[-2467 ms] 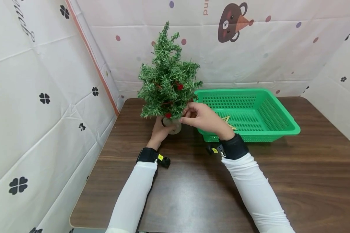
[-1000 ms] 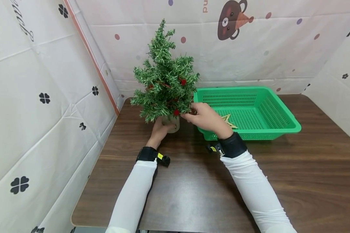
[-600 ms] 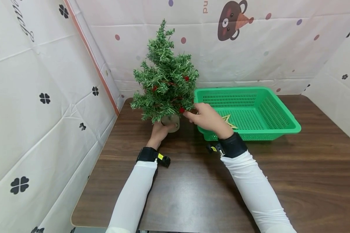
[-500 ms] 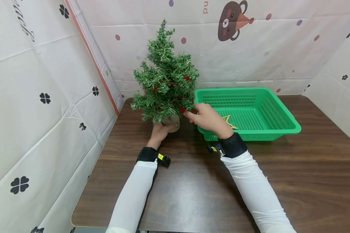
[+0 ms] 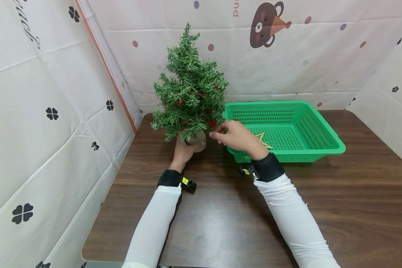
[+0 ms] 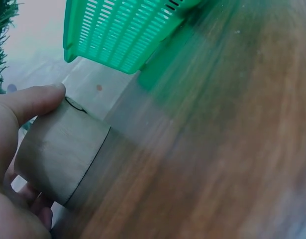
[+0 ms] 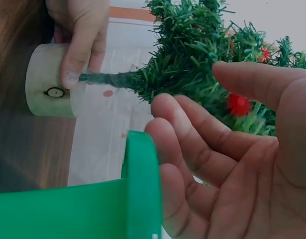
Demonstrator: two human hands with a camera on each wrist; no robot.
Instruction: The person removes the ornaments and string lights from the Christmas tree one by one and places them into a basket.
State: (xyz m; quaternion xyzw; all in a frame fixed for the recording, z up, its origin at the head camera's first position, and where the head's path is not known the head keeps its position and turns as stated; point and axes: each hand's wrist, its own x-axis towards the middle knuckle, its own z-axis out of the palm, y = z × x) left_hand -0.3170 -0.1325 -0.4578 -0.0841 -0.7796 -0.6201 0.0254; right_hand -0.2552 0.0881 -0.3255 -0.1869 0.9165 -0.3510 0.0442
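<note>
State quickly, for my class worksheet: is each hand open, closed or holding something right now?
Left hand: closed around the pale base of the green tree.
Right hand: open, holding nothing, beside the tree's lower branches.

Makeshift recording booth, wider building unclear: wood-grain table (image 5: 214, 223) walled on three sides by creased backdrop sheets (image 5: 325, 63), bear print (image 5: 262, 26), clover print (image 5: 22, 213); strapped-on wrist cameras (image 5: 190, 186).
</note>
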